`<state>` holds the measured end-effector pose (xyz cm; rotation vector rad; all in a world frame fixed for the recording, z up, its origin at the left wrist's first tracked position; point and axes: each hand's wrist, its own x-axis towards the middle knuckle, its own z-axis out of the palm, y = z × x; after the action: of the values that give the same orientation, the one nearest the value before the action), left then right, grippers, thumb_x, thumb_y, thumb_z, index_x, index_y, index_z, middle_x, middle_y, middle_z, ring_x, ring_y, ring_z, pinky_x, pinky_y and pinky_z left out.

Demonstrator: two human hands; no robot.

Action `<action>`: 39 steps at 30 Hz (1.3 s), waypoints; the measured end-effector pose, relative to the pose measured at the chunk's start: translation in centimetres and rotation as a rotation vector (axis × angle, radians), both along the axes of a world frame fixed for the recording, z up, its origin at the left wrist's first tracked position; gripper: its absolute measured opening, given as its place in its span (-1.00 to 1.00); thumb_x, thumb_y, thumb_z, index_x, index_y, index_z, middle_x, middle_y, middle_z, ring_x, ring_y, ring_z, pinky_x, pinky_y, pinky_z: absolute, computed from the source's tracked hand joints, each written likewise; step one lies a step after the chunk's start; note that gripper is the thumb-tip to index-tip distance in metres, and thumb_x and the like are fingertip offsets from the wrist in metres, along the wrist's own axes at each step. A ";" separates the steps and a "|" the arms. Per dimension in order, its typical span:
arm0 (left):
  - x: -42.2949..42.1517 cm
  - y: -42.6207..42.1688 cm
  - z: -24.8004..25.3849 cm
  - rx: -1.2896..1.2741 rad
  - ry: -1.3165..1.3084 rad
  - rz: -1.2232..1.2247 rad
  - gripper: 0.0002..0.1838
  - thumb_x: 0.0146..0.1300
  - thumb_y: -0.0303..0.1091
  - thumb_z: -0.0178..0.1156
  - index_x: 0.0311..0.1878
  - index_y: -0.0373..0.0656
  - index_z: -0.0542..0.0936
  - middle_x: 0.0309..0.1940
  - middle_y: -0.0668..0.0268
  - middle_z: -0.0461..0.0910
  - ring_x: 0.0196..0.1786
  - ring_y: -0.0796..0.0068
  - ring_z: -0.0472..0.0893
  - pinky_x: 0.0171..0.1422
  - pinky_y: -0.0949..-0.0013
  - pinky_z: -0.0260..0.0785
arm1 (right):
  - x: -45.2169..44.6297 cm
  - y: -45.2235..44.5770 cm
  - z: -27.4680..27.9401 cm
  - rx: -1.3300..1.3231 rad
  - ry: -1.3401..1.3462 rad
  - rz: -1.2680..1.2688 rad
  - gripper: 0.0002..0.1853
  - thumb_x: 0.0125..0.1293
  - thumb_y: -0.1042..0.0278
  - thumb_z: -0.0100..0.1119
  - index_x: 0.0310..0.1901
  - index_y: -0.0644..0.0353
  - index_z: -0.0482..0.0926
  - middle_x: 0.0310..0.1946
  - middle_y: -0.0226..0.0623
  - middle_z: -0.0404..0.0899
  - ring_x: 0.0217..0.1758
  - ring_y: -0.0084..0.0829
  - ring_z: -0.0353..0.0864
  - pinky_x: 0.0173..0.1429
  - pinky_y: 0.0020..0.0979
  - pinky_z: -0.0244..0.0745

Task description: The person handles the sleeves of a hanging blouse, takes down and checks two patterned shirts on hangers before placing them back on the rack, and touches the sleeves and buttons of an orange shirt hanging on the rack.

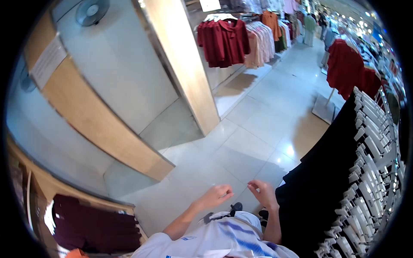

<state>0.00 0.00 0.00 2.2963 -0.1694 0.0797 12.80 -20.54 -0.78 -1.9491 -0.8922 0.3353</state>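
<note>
My left hand (218, 195) is held in front of my body at waist height, its fingers loosely curled, with nothing visible in it. To its right, my right hand (262, 194) is raised with bent fingers and a gap at the thumb, also without anything visible in it. The two hands are apart and touch nothing that I can see. Closest to my right hand is a row of black garments (316, 185) hanging from white hangers (365, 185) on a metal rack. My white shirt (206, 238) with blue stripes shows below.
Wood-framed cubicles (116, 146) line the left side, with a wall fan (92, 12) in one. Dark maroon garments (94, 223) hang at lower left. Red tops (223, 43) hang ahead beside a tiled aisle (258, 124). A red garment display (344, 66) stands at right; people (309, 28) are far off.
</note>
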 end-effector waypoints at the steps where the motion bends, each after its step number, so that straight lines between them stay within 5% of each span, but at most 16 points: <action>1: -0.1 0.2 0.5 0.011 0.040 -0.005 -0.81 0.29 -0.27 0.13 -0.26 -0.19 0.46 -0.38 0.14 0.53 -0.26 0.15 0.55 -0.18 0.21 0.37 | -0.9 -0.4 0.2 -0.011 0.006 -0.067 -0.86 0.23 0.35 0.21 -0.22 0.19 0.62 -0.39 -0.17 0.65 -0.31 -0.27 0.67 -0.21 -0.36 0.52; 2: -0.3 0.2 1.1 0.017 0.083 -0.011 -0.81 0.30 -0.27 0.12 -0.27 -0.21 0.46 -0.38 0.15 0.52 -0.27 0.16 0.55 -0.20 0.22 0.37 | -2.1 -0.8 0.5 -0.029 0.014 -0.132 -0.85 0.22 0.33 0.21 -0.23 0.17 0.63 -0.40 -0.16 0.64 -0.33 -0.23 0.65 -0.23 -0.32 0.51; 3: 9.0 1.5 0.1 0.019 0.045 -0.037 -0.81 0.30 -0.27 0.12 -0.27 -0.21 0.46 -0.38 0.15 0.52 -0.27 0.16 0.55 -0.20 0.22 0.37 | 6.1 0.0 -0.3 -0.025 -0.024 -0.160 -0.85 0.22 0.33 0.21 -0.23 0.17 0.63 -0.40 -0.16 0.64 -0.33 -0.23 0.65 -0.23 -0.32 0.51; 9: 18.7 0.2 -0.6 -0.027 -0.027 -0.330 -0.80 0.29 -0.28 0.12 -0.31 -0.24 0.44 -0.39 0.16 0.49 -0.28 0.13 0.53 -0.22 0.21 0.36 | 10.0 -2.8 -1.7 -0.075 0.052 -0.390 -0.87 0.21 0.35 0.21 -0.28 0.22 0.63 -0.40 -0.17 0.64 -0.34 -0.24 0.65 -0.27 -0.34 0.50; 11: 21.1 0.0 -1.0 -0.024 0.057 -0.435 -0.82 0.30 -0.31 0.11 -0.25 -0.26 0.47 -0.29 0.15 0.52 -0.19 0.12 0.55 -0.10 0.25 0.39 | 11.0 -3.2 -2.0 -0.071 -0.002 -0.484 -0.88 0.20 0.44 0.20 -0.28 0.29 0.61 -0.49 -0.16 0.62 -0.45 -0.35 0.65 -0.33 -0.44 0.49; 25: 48.5 4.0 -6.9 -0.260 -0.021 -0.572 -0.74 0.32 -0.24 0.09 -0.34 -0.27 0.43 -0.40 0.08 0.50 -0.33 0.08 0.53 -0.27 0.17 0.35 | 32.1 0.8 -5.2 -0.272 -0.002 -0.593 -0.87 0.20 0.41 0.21 -0.29 0.29 0.62 -0.52 -0.18 0.63 -0.47 -0.38 0.65 -0.37 -0.42 0.49; 29: 58.3 6.6 -5.2 -0.294 -0.040 -0.409 -0.69 0.34 -0.20 0.06 -0.41 -0.26 0.46 -0.52 0.03 0.49 -0.42 0.00 0.51 -0.32 0.14 0.33 | 42.9 2.6 -5.4 -0.138 0.111 -0.567 -0.78 0.29 0.31 0.14 -0.40 0.31 0.56 -0.67 -0.21 0.49 -0.62 -0.45 0.54 -0.47 -0.40 0.39; 31: 62.1 8.4 -5.2 -0.260 -0.040 -0.213 -0.64 0.35 -0.17 0.04 -0.47 -0.25 0.45 -0.58 0.01 0.47 -0.47 -0.04 0.48 -0.36 0.13 0.31 | 48.4 2.6 -8.4 -0.173 -0.172 -0.617 -0.68 0.35 0.27 0.06 -0.50 0.32 0.47 -0.75 -0.24 0.39 -0.70 -0.49 0.38 -0.56 -0.40 0.24; 33: 64.1 10.0 -5.4 -0.188 -0.030 -0.037 -0.59 0.36 -0.15 0.02 -0.53 -0.25 0.44 -0.63 0.00 0.46 -0.52 -0.08 0.45 -0.40 0.12 0.29 | 52.3 2.9 -10.7 -0.130 -0.005 -0.846 -0.51 0.40 0.20 -0.02 -0.67 0.29 0.28 -0.82 -0.45 0.15 -0.72 -0.62 0.16 -0.61 -0.41 0.06; 36: 67.5 13.5 -6.7 -0.356 -0.105 0.170 -0.49 0.39 -0.11 -0.03 -0.64 -0.26 0.35 -0.76 0.10 0.38 -0.68 0.12 0.39 -0.50 0.19 0.21 | 57.7 3.8 -13.2 0.054 0.147 -0.865 -0.49 0.39 0.19 -0.03 -0.72 0.18 0.17 -0.77 -0.60 0.09 -0.68 -0.70 0.06 -0.60 -0.44 -0.08; 38: 68.5 15.9 -9.4 -0.707 0.187 0.320 -0.47 0.42 -0.09 -0.06 -0.64 -0.23 0.31 -0.80 0.31 0.28 -0.68 0.46 0.30 -0.54 0.31 0.13 | 60.6 5.3 -14.8 0.009 0.222 -0.873 -0.49 0.36 0.15 0.01 -0.71 0.18 0.18 -0.75 -0.60 0.10 -0.64 -0.70 0.07 -0.58 -0.45 -0.10; 39: 68.9 16.9 -10.9 -0.707 0.190 0.345 -0.47 0.42 -0.09 -0.06 -0.64 -0.23 0.31 -0.80 0.31 0.28 -0.68 0.46 0.30 -0.54 0.31 0.13 | 61.9 6.0 -15.5 0.003 0.232 -0.852 -0.49 0.36 0.15 0.01 -0.71 0.18 0.18 -0.75 -0.60 0.10 -0.64 -0.70 0.07 -0.58 -0.45 -0.10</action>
<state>68.91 16.89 -10.88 1.5918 0.3122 0.0817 74.65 -14.58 -16.24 -2.0423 0.1223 0.0477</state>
